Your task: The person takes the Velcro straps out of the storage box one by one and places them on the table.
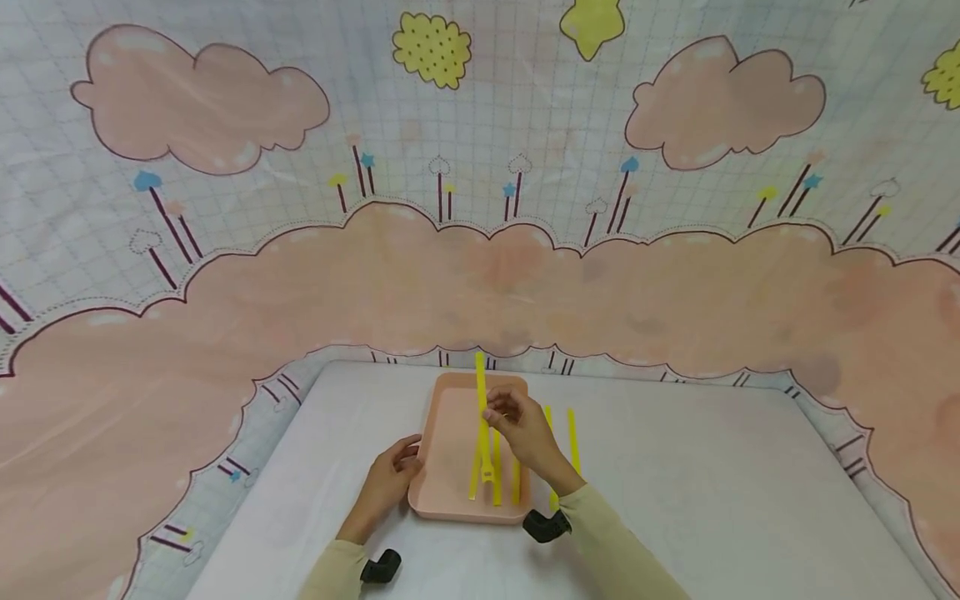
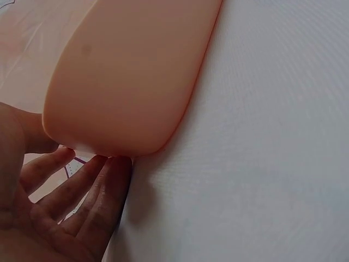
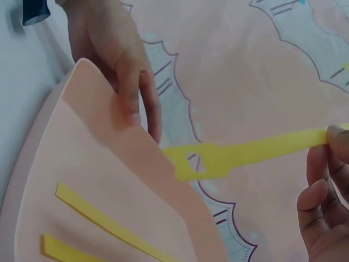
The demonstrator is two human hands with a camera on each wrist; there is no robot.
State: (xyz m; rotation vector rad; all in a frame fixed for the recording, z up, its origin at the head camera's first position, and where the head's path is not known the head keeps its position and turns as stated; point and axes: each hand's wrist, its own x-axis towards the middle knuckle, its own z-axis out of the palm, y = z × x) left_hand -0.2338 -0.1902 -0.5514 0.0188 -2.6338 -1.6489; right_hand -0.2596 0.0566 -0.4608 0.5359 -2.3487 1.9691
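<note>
Pastel cloth (image 1: 525,292) printed with clouds hangs behind and around your white table (image 1: 712,467). At its left, your left hand (image 1: 392,473) holds the side of a peach tray (image 1: 450,429). In the tray, towards its right, lie three yellow strips (image 1: 497,479). Over them, your right hand (image 1: 525,429) pinches a yellow strap (image 1: 483,442) near mid-length, between thumb and fingers; one end rises beyond the grip, and the wider, slotted end hangs on your side of it. Further right, two more strips (image 1: 574,442) lie on the table, just beside the tray. Your left wrist view adds what the head view hides: fingertips (image 2: 117,169) against the tray's outer wall, thumb at its rim. Your right wrist view shows the strap's slot clearly, with cloth visible through the hole. Black devices (image 1: 381,567) sit at both pale sleeves (image 1: 333,571).
</note>
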